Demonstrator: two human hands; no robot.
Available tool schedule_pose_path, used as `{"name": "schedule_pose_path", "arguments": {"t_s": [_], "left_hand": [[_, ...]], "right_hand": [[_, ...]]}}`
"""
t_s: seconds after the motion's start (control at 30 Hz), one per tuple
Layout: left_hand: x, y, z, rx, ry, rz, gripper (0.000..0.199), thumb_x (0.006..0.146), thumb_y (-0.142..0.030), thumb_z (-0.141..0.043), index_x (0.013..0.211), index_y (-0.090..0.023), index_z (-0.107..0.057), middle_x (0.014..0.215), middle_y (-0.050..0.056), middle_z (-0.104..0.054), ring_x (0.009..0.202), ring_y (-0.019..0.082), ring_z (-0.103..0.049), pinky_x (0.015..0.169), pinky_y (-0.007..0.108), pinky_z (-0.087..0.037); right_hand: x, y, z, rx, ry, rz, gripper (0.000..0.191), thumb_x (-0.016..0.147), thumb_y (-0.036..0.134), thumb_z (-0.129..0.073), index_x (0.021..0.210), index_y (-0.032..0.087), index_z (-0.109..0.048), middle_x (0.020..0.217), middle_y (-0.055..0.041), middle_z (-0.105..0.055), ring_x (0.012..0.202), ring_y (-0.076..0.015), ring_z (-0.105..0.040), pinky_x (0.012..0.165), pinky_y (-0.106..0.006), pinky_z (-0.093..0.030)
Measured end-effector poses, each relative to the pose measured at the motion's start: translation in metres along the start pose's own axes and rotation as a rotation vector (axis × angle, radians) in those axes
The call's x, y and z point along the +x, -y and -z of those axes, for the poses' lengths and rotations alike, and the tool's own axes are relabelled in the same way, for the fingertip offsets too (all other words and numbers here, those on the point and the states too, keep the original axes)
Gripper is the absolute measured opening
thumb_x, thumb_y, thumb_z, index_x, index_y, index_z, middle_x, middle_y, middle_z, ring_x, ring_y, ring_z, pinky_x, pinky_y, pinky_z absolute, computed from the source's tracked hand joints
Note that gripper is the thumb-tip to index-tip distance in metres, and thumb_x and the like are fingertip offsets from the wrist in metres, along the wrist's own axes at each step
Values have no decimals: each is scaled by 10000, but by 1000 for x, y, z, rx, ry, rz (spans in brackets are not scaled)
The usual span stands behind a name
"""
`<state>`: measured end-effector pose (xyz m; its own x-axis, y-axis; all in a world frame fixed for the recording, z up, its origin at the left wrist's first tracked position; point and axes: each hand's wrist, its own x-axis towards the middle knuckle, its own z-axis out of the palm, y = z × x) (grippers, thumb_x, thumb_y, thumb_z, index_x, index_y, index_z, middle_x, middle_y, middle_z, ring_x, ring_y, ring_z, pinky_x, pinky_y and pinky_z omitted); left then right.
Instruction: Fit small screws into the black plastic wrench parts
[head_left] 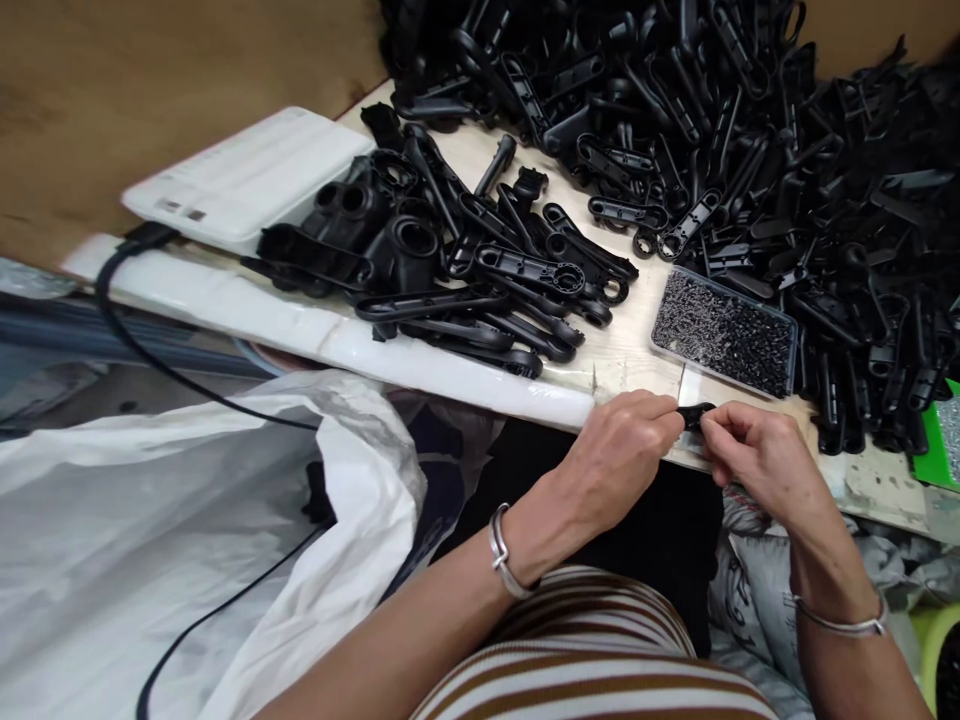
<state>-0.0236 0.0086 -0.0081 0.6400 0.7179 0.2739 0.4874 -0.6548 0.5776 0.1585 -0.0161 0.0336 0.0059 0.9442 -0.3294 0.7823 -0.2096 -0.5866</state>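
My left hand (626, 450) is closed around a small black plastic part (691, 415) at the table's front edge. From the other side, my right hand (761, 455) has its thumb and fingertips pinched at the same part; whether a tiny piece is between them I cannot make out. Most of the part is hidden by my fingers. Just beyond my hands lies a shallow clear box (724, 330) filled with tiny dark pieces. Left of it rests a pile of long black plastic parts (532, 270) with round ends.
A large heap of black parts (675, 80) covers the back and right. A white flat case (255, 175) with a black cable (112, 290) sits at left. Below hangs a white sack (187, 530). A green tray (934, 440) stands at the right edge.
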Motion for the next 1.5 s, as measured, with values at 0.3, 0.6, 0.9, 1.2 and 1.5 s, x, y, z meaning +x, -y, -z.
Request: {"name": "schedule_pose_path", "arguments": {"t_s": [0.3,0.6,0.9,1.2,1.5], "left_hand": [[-3,0,2,-22,-42,-22,227,928,-76,-455,759,-132,-595,878,62,-655,802,161,-613,754,274,-534],[-2,4,-3,-57,-99,-8,200,914,-94,-504,765,-139,-630,890,64,-667,818,161,-620,770,276,-542],[-4,3,-2,-90,-84,-30,261,930,-69,-441,771,-130,-639,880,74,-655,839,160,-614,783,285,-541],[-3,7,-10,-160,-202,8,230,914,-94,-503,740,-138,-646,852,59,-658,804,149,-617,749,270,-545],[-2,4,-15,-129,-306,-14,146,905,-104,-531,809,-144,-634,883,57,-667,817,141,-615,752,252,-523]], "right_hand": [[-4,16,-2,-219,-57,94,233,892,267,-458,694,205,-565,483,22,-594,438,-136,-561,512,-246,-381],[-4,15,-4,-139,-32,65,220,890,203,-469,697,208,-573,517,33,-629,481,-136,-609,547,-236,-410],[-8,27,-11,-673,-101,205,230,822,32,-482,678,211,-469,521,-8,-573,444,-175,-567,464,-283,-328],[-10,34,-22,-593,-187,100,188,840,48,-467,737,177,-556,536,-26,-606,465,-184,-602,459,-266,-367],[-8,-10,-13,319,-102,-80,290,895,429,-562,838,160,-657,678,-36,-691,573,-157,-669,600,-263,-558]]}}
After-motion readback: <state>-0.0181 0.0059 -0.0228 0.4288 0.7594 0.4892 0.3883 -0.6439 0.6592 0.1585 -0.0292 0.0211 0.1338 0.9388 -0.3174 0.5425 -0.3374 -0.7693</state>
